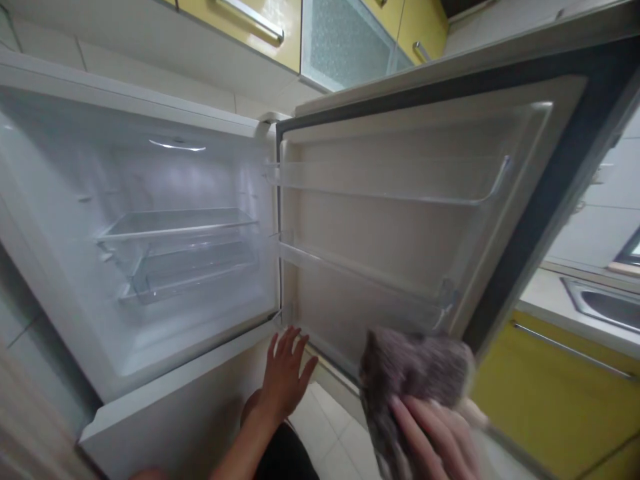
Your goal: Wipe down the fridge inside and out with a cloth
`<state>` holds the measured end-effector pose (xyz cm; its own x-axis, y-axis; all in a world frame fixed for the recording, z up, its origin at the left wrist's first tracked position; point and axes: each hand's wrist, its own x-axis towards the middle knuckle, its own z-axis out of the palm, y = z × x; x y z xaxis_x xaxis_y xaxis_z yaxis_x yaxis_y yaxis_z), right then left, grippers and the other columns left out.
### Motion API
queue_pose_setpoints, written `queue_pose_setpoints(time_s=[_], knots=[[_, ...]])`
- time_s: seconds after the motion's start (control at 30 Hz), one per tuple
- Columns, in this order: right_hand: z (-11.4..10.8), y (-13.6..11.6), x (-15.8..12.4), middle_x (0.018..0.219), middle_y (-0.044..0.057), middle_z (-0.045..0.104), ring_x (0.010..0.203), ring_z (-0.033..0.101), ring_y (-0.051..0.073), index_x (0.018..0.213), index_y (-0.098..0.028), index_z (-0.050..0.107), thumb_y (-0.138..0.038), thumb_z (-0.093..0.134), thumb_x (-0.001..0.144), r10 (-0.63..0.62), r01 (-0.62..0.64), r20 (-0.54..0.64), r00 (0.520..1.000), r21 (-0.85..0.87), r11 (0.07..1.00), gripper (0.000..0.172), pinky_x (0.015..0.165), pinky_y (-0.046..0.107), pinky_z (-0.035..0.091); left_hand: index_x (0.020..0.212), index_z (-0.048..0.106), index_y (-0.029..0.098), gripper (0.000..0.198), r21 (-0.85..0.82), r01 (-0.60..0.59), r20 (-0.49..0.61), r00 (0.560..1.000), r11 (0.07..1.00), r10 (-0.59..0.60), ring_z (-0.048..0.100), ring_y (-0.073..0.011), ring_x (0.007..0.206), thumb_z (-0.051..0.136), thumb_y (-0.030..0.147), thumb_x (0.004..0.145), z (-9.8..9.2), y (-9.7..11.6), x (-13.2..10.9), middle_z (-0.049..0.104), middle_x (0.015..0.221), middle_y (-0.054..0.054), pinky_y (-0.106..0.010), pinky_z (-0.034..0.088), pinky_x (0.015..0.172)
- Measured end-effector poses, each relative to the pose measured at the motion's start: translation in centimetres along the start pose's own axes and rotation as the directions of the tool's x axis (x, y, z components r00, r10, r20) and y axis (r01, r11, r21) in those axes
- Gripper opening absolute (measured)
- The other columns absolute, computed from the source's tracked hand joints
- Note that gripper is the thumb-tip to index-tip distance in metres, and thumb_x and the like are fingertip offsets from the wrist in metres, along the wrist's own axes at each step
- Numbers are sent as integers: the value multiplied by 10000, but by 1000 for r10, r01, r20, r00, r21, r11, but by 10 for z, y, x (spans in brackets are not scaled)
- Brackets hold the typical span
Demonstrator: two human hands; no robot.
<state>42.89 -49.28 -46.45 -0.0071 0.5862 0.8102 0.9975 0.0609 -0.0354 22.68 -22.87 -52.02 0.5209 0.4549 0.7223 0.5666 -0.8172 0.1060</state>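
My right hand [443, 440] grips a fuzzy brown-grey cloth [415, 363], slightly blurred, in front of the lower part of the open fridge door [365, 230]. I cannot tell whether the cloth touches the door. With fingers spread, my left hand [286, 377] is by the door's lower hinge-side corner, holding nothing; contact with the door is unclear. Clear plastic door racks [390, 190] run across the inner side of the door. To the left, the lit compartment [165, 177] has a glass shelf [180, 221] with a clear drawer [195, 267] beneath it.
A second white fridge door or panel [175, 417] lies below the compartment. Yellow cabinets [250, 27] hang overhead. On the right are a yellow lower cabinet [555, 387] and a counter with a metal sink [605, 303]. White floor tiles [325, 427] show between my hands.
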Motion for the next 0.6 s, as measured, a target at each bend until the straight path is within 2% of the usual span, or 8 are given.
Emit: queue_pose_setpoints(time_s=[0.07, 0.13, 0.23, 0.3, 0.37, 0.4, 0.47, 0.6], knots=[[26, -2, 22, 1302, 100, 747, 1148, 697, 317, 1436, -300, 677, -259, 698, 891, 28, -14, 161, 987, -87, 996, 547, 1003, 445, 533, 1327, 695, 251, 301, -29, 0, 11, 1000, 1000, 0, 578, -300, 1422, 559, 335, 1072, 9, -5, 7, 716, 1383, -84, -575, 383, 1258], [45, 1, 48, 1317, 110, 748, 1170, 692, 347, 1371, -285, 712, -286, 708, 819, 156, -98, 378, 912, -170, 981, 552, 1021, 477, 508, 1275, 715, 257, 270, -74, -17, 26, 999, 997, 19, 621, -303, 1355, 559, 302, 1059, 13, -6, 12, 734, 1317, -80, -566, 442, 1217], [63, 15, 88, 1269, 129, 768, 1171, 709, 362, 1218, -275, 756, -419, 624, 927, 322, -255, 662, 677, -200, 946, 351, 984, 466, 499, 1236, 724, 278, 250, -207, -29, 30, 999, 978, 36, 683, -279, 1219, 579, 276, 1033, 12, -12, 23, 752, 1239, -57, -529, 511, 1155], [74, 27, 109, 1150, 137, 799, 1063, 753, 346, 1163, -259, 757, -483, 484, 1031, 366, -346, 787, 497, -207, 915, 377, 879, 410, 503, 1246, 703, 282, 249, -289, 7, 4, 1000, 957, -7, 692, -256, 1175, 561, 277, 1042, 10, -27, 37, 744, 1235, -51, -483, 551, 1104], [93, 36, 126, 1108, 167, 805, 1014, 769, 346, 1140, -224, 759, -494, 413, 1067, 382, -382, 836, 393, -230, 895, 446, 826, 381, 490, 1314, 649, 242, 288, -313, 90, -53, 992, 945, -112, 669, -275, 1198, 519, 301, 1063, 11, -51, 56, 707, 1261, -98, -497, 563, 1076], [105, 37, 134, 1134, 188, 800, 1036, 767, 354, 1139, -204, 762, -490, 420, 1065, 384, -379, 842, 378, -238, 894, 452, 830, 378, 488, 1368, 607, 213, 333, -312, 136, -84, 982, 940, -170, 642, -302, 1240, 511, 320, 1067, 13, -64, 68, 677, 1290, -133, -536, 548, 1091], [136, 32, 151, 1171, 207, 791, 1079, 756, 357, 1117, -181, 772, -478, 466, 1050, 350, -372, 849, 396, -201, 906, 432, 865, 375, 490, 1497, 495, 162, 497, -320, 201, -126, 960, 926, -252, 557, -364, 1357, 550, 370, 1049, 22, -88, 90, 601, 1385, -195, -630, 476, 1157], [209, 1, 190, 1199, 137, 791, 1119, 728, 323, 1086, -202, 781, -469, 524, 1026, 103, -500, 886, 453, 157, 851, 376, 950, 358, 492, 1665, 270, 133, 752, -367, 219, -111, 955, 904, -277, 414, -397, 1512, 583, 336, 1012, 52, -105, 121, 435, 1585, -244, -659, 380, 1236]])
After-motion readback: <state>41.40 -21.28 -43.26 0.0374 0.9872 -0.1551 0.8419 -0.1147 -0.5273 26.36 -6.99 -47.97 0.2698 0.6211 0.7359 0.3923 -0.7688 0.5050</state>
